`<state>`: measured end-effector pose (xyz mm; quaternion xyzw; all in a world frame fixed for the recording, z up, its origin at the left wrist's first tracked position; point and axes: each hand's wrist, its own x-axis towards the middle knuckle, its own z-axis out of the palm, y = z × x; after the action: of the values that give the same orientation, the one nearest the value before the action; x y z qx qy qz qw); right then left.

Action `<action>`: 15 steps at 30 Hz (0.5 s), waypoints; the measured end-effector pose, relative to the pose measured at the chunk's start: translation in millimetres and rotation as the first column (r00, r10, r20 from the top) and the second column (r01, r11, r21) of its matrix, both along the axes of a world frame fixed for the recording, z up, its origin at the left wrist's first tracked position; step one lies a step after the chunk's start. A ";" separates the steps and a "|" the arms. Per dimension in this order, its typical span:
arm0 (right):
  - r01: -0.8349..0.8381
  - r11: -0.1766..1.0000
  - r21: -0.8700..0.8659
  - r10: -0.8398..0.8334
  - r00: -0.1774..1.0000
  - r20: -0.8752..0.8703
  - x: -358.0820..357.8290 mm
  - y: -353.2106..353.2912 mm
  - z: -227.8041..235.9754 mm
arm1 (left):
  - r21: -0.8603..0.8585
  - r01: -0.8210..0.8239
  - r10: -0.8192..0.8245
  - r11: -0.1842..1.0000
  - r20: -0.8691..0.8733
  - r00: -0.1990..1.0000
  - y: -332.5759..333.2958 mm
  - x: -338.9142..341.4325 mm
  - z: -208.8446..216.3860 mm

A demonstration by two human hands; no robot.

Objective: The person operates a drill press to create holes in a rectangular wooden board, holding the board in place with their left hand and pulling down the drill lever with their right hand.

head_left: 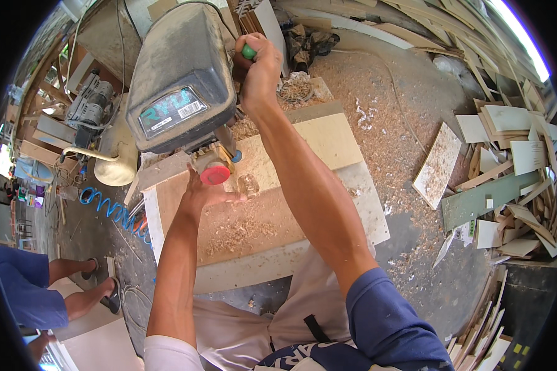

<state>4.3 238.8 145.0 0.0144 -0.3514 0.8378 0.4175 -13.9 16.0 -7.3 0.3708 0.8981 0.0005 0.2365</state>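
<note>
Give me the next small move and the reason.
I'd probably ease the left hand back from beneath the machine before pulling the green knob. The left hand is spread close beside the red round part, over the tan board, while the right hand grips the knob; any cutting tip is hidden from view.

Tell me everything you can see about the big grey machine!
The big grey machine has a boxy housing with rounded edges, maybe plastic, with brownish dust on top. A label sits on its front end. Below show a red disc and a small blue piece, above a wooden board. The right hand grips a green knob at its right side.
</note>
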 end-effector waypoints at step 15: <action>-0.010 0.998 0.058 0.010 1.000 -0.002 0.5 0.5 -2.9 | 0.047 -0.010 0.010 0.999 0.001 1.000 1.4 4.7 10.0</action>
<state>4.7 239.3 142.1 0.0294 -0.3749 0.8295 0.4130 -9.2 17.4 2.7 0.3716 0.8997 0.0231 0.2279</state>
